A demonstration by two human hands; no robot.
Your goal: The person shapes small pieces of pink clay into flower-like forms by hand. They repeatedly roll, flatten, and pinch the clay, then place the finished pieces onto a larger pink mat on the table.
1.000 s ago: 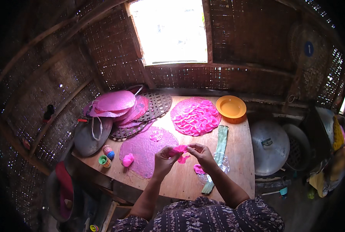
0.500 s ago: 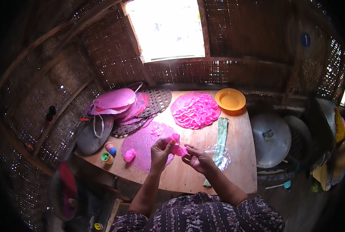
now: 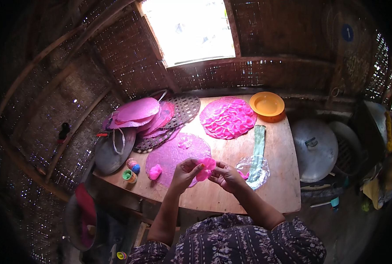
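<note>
A thin, bright pink petal-like piece (image 3: 206,168) is spread into a rounded, ruffled shape above the near part of the table. My left hand (image 3: 186,172) pinches its left side between thumb and fingers. On the opposite side, the fingertips of my right hand (image 3: 226,177) close on its lower edge. Beneath my hands lies a flat pink disc (image 3: 165,154) bearing a pleated pink rosette (image 3: 185,142). A crumpled pink bundle (image 3: 155,171) rests at the disc's near left edge. By my right wrist, a pink scrap (image 3: 243,175) shows beside clear plastic (image 3: 261,178).
Farther back are a round pink piece covered in ruffles (image 3: 228,118) and an orange plate (image 3: 267,104). A pale green strip (image 3: 259,143) lies at right. Stacked pink discs (image 3: 136,110), a metal lid (image 3: 112,152) and a small green-topped cup (image 3: 129,176) line the left side.
The pink piece between my hands has turned and opened into a rounder shape. My hands have come closer together. A pink scrap now shows by my right wrist, and the whole view has shifted slightly.
</note>
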